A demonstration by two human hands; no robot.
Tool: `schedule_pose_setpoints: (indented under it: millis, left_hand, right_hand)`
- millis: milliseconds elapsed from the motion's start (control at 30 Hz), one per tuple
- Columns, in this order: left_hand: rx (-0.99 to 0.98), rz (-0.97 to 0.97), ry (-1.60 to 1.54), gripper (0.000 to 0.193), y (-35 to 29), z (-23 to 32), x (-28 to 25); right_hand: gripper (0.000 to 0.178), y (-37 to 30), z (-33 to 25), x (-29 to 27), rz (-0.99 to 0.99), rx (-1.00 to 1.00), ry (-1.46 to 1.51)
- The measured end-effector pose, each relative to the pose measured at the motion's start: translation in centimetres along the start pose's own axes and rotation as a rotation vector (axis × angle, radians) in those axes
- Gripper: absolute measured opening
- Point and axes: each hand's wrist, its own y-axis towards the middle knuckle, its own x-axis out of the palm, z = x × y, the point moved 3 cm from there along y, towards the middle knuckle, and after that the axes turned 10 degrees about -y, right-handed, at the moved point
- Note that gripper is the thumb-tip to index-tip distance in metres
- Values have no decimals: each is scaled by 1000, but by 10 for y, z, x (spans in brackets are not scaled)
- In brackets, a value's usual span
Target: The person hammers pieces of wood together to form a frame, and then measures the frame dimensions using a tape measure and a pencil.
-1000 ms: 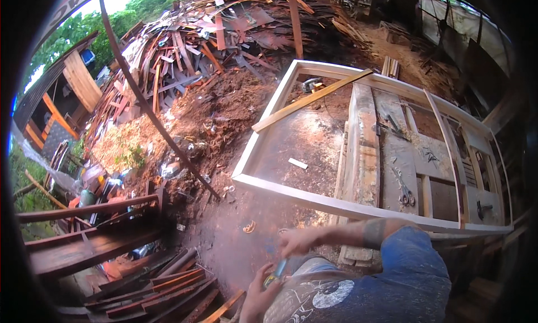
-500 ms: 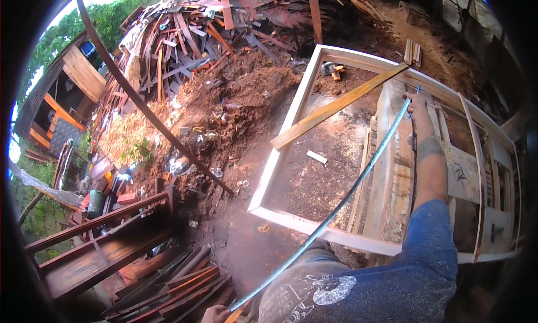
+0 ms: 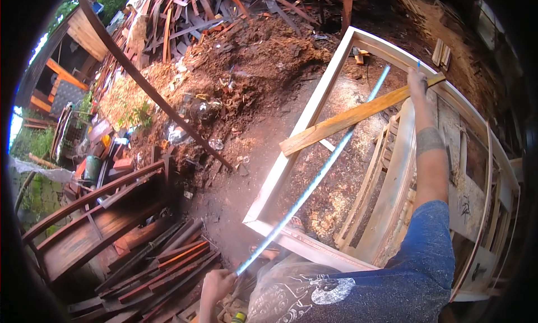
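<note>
My left hand (image 3: 218,284), low in the view, is closed on one end of a long, pale blue-white measuring tape blade (image 3: 305,194). The blade slants up and away to the right, over the near corner of a pale wooden frame (image 3: 261,202). It passes beneath a loose yellowish plank (image 3: 350,118), and its far end shows beyond. The plank lies slantwise across the frame. At the plank's right end is my right hand (image 3: 417,83), fingers closed round a slim blue pen-like stick (image 3: 418,65). Whether this hand also touches the plank is unclear.
Boards (image 3: 386,194) lie inside the frame on the right. Dark timber strips (image 3: 168,272) and a brown wooden bench-like piece (image 3: 101,228) are at lower left. A thin dark pole (image 3: 151,99) slants across the left. Scrap wood (image 3: 196,9) is heaped behind a sawdust mound (image 3: 252,59).
The tape's far end has come away from my right hand and shifted left, under the plank. My left hand has risen further into view. The whole view has shifted slightly.
</note>
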Motion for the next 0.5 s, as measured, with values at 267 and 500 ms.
schedule_pose_setpoints:
  millis: [267,500]
  left_hand:
    - [130,46,-156,32,53,60,20]
    - [56,42,-176,28,55,78,14]
  right_hand:
    - [27,-92,-107,98,-527,12,129]
    - [29,-124,-126,195,-517,-22,161]
